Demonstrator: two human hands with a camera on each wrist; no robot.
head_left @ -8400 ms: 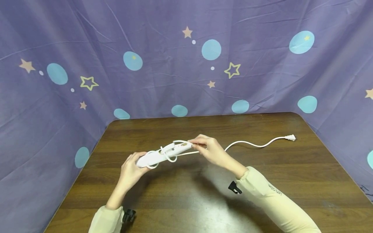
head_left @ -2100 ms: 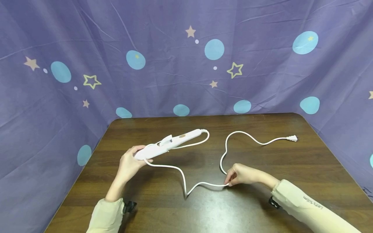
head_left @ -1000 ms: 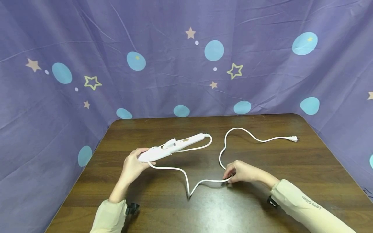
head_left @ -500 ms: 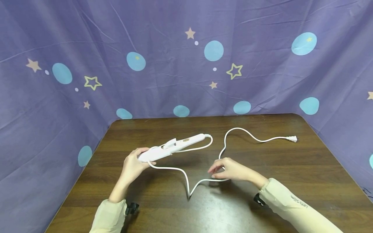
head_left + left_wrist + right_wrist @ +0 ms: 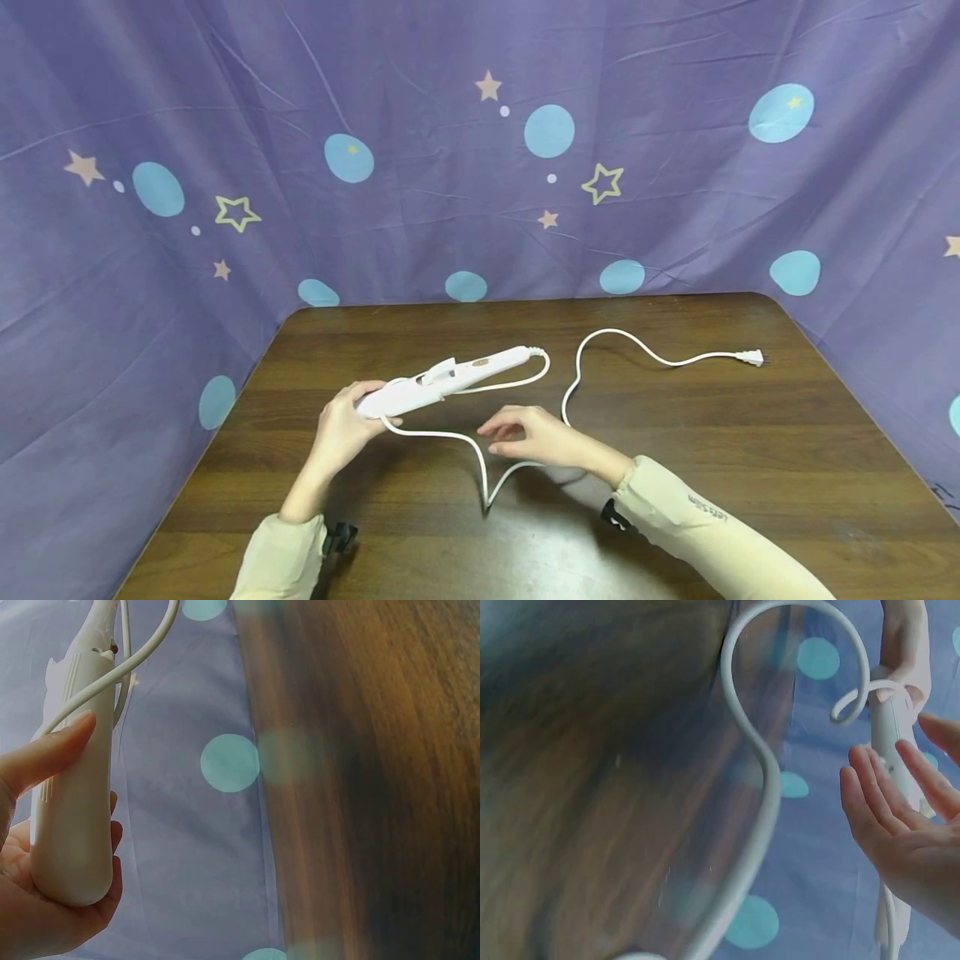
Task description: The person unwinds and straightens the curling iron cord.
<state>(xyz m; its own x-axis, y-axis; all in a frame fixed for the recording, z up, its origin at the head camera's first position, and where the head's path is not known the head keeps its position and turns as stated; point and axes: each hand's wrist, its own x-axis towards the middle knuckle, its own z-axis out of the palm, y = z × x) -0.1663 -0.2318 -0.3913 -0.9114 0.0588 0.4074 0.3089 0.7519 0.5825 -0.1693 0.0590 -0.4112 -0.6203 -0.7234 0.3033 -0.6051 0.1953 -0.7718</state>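
My left hand (image 5: 341, 429) grips the wide rounded end of a white hair curling iron (image 5: 408, 396), held above the table at a tilt. A lever stands up at its middle, and a gold button (image 5: 481, 362) sits nearer the narrow end. From that end the white cord (image 5: 513, 384) loops back along the body and crosses it by my left thumb (image 5: 71, 742). The cord then drops to the table and runs under my right hand (image 5: 536, 437). That hand hovers with fingers and thumb apart, holding nothing, just right of the iron.
The plug (image 5: 752, 357) lies at the far right of the wooden table (image 5: 675, 517), with the cord curving in from it. A purple patterned curtain (image 5: 420, 242) hangs behind and at both sides.
Earlier the cord was wound round the iron in several turns; most of it now lies loose. My right hand has let go of the cord and moved left toward the iron.
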